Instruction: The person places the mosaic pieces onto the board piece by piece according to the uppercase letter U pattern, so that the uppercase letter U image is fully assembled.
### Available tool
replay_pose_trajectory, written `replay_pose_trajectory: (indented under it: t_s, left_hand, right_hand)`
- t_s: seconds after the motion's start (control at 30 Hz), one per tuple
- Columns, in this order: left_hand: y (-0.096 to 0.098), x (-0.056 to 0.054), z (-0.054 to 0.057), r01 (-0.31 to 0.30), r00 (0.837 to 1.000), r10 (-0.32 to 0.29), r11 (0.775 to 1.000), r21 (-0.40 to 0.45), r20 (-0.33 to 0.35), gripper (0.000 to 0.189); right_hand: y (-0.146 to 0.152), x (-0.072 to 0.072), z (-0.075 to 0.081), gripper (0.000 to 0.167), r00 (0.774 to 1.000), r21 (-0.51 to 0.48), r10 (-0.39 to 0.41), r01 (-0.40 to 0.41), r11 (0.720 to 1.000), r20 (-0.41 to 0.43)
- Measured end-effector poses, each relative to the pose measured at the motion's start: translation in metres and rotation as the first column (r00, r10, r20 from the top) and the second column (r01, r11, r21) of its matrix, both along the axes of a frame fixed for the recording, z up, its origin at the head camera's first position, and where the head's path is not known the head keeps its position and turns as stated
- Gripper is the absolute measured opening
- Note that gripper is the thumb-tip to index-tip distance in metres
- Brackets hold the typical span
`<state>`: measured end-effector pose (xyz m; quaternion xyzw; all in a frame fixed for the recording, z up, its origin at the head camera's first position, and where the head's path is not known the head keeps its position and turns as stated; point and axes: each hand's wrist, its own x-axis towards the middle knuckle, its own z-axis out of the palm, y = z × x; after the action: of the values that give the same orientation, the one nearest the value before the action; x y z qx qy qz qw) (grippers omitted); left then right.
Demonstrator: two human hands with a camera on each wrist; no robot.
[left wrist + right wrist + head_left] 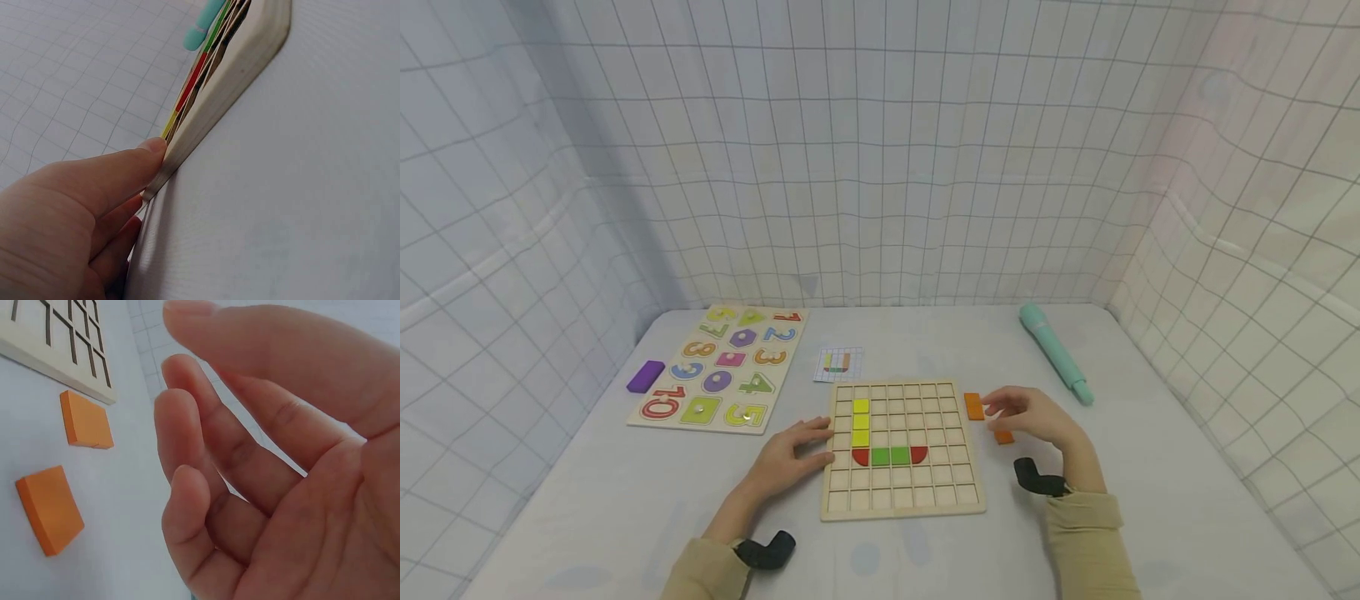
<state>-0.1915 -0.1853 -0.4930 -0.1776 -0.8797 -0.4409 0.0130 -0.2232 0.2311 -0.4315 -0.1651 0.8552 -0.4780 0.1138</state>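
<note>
A wooden grid board [940, 492] lies flat on the table. Three yellow squares [861, 422] run down it in a column; below them a row holds two green squares [891, 456] between red rounded pieces [919, 454]. My left hand [786, 457] touches the board's left edge with its thumb and fingertips, the thumb [125, 175] lying against the rim. Just right of the board, my right hand [1033, 414] hovers with loosely bent fingers and nothing between them. Near it lie orange tiles [974, 407], one of them [1003, 437] partly hidden under the hand; two tiles [87, 422] show in the right wrist view.
Behind the board lies a small pattern card [838, 364] with a coloured U shape. At the left are a number-and-shape puzzle board [730, 417] and a purple block [646, 377]. A teal tube-like object [1056, 354] lies at the back right. Checked cloth walls surround the table.
</note>
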Motion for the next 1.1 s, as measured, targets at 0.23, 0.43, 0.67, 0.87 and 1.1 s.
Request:
replay_pose_trajectory:
  t_s: [0.23, 0.43, 0.67, 0.87, 1.1]
  left_hand:
    - [0.0, 0.0, 0.0, 0.0, 1.0, 0.0, 1.0, 0.006, -0.002, 0.042]
    - [0.0, 0.001, 0.001, -0.003, 1.0, 0.003, 1.0, -0.001, -0.001, 0.042]
    - [0.0, 0.001, 0.001, -0.005, 1.0, 0.005, 1.0, -0.008, -0.001, 0.042]
    - [0.001, 0.001, 0.0, -0.011, 1.0, 0.011, 1.0, -0.011, -0.009, 0.041]
    - [0.001, 0.0, 0.0, -0.012, 1.0, 0.012, 1.0, -0.011, 0.0, 0.041]
  right_hand:
    - [0.012, 0.001, -0.006, 0.04, 1.0, -0.039, -0.009, 0.01, 0.999, 0.016]
    - [0.019, 0.001, -0.01, 0.04, 0.999, -0.021, -0.033, 0.034, 0.999, 0.017]
    - [0.025, 0.0, -0.017, 0.043, 0.999, -0.012, -0.051, 0.051, 0.999, 0.017]
    - [0.028, -0.001, -0.021, 0.044, 0.997, -0.009, -0.075, 0.076, 0.997, 0.028]
    - [0.024, 0.004, -0.014, 0.042, 0.996, -0.004, -0.088, 0.088, 0.996, 0.035]
